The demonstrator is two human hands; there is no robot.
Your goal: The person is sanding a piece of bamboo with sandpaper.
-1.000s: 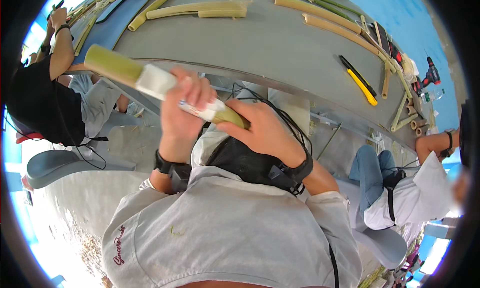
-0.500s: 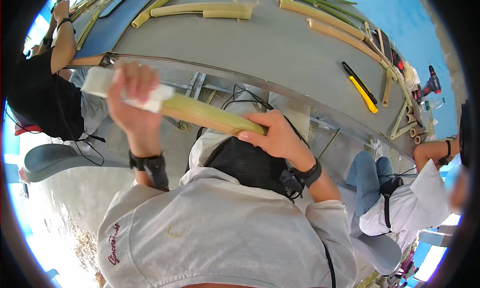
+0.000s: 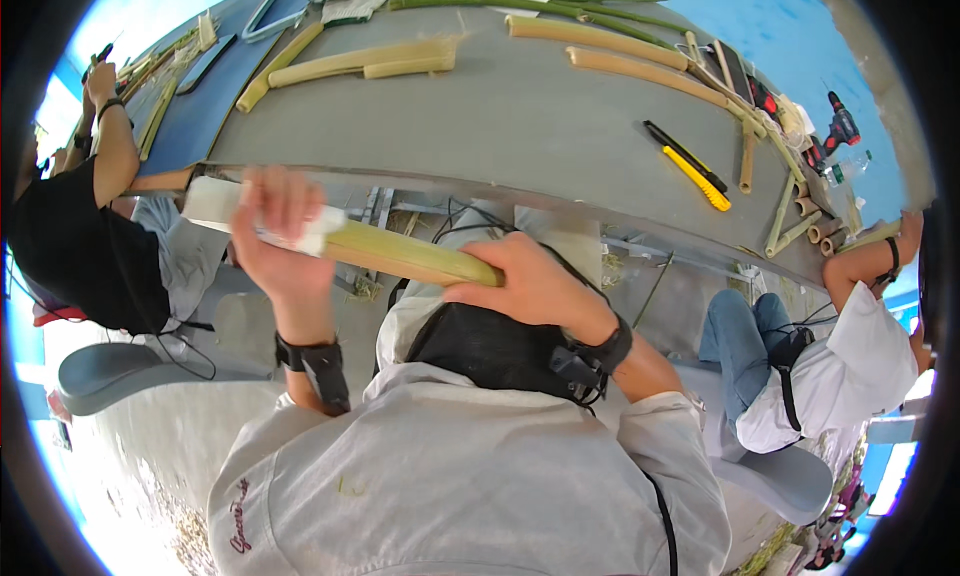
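Observation:
I hold a thick yellow-green bamboo piece [image 3: 400, 254] level in front of me, just below the grey table's near edge [image 3: 560, 201]. My right hand [image 3: 525, 281] grips its right end. My left hand [image 3: 275, 231] presses a white sheet, perhaps sandpaper [image 3: 215, 204], around the left part of the bamboo. Both wrists carry dark bands.
On the table lie several bamboo lengths [image 3: 360, 61], green stalks [image 3: 520, 4], a yellow-black utility knife [image 3: 690, 166] and a drill [image 3: 835, 131]. A person in black [image 3: 75, 251] sits at my left, a person in white [image 3: 830, 366] at my right. A grey chair [image 3: 130, 371] stands lower left.
My left hand with the white sheet has slid leftward and down along the bamboo. The bamboo has swung from a slant to nearly level. My right hand keeps its grip on the right end.

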